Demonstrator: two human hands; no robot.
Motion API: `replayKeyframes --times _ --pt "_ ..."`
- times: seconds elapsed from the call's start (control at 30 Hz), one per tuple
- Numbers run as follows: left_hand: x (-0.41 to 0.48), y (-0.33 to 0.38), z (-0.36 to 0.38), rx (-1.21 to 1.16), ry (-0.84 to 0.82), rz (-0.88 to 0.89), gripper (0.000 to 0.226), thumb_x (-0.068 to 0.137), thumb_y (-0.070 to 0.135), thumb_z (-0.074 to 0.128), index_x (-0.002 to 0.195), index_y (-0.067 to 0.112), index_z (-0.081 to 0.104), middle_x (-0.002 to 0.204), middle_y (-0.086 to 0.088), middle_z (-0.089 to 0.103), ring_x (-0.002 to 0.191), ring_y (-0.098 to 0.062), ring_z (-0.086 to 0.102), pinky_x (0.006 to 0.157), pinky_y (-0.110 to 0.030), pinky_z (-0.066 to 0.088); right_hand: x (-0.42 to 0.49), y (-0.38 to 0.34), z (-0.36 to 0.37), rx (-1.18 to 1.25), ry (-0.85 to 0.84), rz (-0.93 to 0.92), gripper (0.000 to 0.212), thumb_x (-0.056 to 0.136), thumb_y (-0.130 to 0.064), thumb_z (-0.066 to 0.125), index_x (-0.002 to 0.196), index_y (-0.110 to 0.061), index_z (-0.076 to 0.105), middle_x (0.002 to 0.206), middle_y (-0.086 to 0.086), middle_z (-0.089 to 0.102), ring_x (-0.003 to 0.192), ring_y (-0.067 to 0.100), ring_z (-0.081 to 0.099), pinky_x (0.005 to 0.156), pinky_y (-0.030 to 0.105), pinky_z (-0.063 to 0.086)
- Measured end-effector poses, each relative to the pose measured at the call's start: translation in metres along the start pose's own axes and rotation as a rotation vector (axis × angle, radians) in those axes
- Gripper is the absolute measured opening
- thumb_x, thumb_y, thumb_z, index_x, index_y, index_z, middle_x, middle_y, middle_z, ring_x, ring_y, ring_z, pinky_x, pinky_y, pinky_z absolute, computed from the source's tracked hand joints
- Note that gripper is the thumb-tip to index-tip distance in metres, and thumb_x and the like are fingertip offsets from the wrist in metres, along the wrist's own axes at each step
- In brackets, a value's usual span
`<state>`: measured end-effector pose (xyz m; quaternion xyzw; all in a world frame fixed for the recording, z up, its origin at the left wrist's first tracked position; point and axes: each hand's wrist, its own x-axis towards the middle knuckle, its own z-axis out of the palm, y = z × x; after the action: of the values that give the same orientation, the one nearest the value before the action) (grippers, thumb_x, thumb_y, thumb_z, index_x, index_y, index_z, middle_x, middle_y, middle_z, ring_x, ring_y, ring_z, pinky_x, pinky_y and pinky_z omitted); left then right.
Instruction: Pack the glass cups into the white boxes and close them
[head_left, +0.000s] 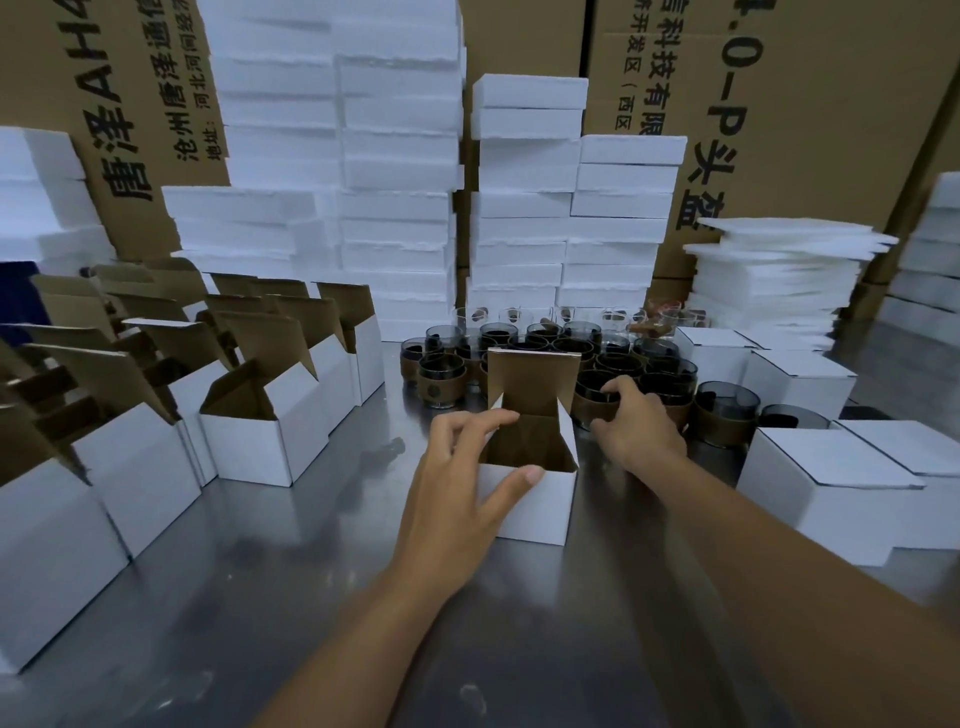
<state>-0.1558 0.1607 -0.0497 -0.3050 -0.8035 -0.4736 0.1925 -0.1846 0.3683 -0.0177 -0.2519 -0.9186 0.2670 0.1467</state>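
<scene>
Steel surface (291, 582) carries an open white box (535, 501) at its centre, the brown-lined lid standing upright. The left hand (462, 488) pinches the box's near left corner, with the thumb on the front wall and the fingers (483, 423) curled over the left flap. Just right of the box, the right hand (641, 428) curls round a smoky glass cup (589, 400) with a brown sleeve, at the near edge of the cluster of cups (545, 348). More open boxes (260, 436) stand to the left, closed boxes (826, 467) to the right, and foam stacks (400, 156) behind.
</scene>
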Motion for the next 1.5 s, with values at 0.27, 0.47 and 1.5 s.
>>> replayKeyframes --times 0.27,0.47,1.5 --pt "-0.001 -0.002 -0.003 0.032 -0.012 0.013 0.055 0.075 0.051 0.069 0.113 0.066 0.031 0.118 0.017 0.035 0.108 0.001 0.041 0.083 -0.002 0.03 -0.037 0.006 0.018 0.316 0.225 0.005 0.033 0.081 -0.03 0.072 0.099 -0.026 0.044 0.118 0.005 0.041 0.089 0.019 0.048 0.071 0.033 0.047" --pt "-0.007 -0.001 -0.008 0.077 0.02 -0.01 0.072 0.077 0.042 0.073 0.12 0.069 0.021 0.108 0.022 0.039 0.101 0.018 0.04 0.076 -0.002 0.035 -0.058 0.017 0.009 0.36 0.235 -0.079 0.031 0.079 -0.031 0.074 0.092 -0.019 0.048 0.104 0.005 0.052 0.087 0.017 0.05 0.07 0.029 0.043" --pt "-0.01 0.023 -0.013 -0.522 -0.079 -0.371 0.014 0.095 0.028 0.051 0.097 0.021 0.064 0.08 0.007 0.071 0.08 -0.009 0.068 0.07 -0.02 0.051 -0.127 0.01 -0.002 0.902 0.054 -0.345 0.057 0.068 -0.036 0.08 0.111 -0.041 0.042 0.113 -0.019 0.052 0.102 0.0 0.056 0.076 0.013 0.047"
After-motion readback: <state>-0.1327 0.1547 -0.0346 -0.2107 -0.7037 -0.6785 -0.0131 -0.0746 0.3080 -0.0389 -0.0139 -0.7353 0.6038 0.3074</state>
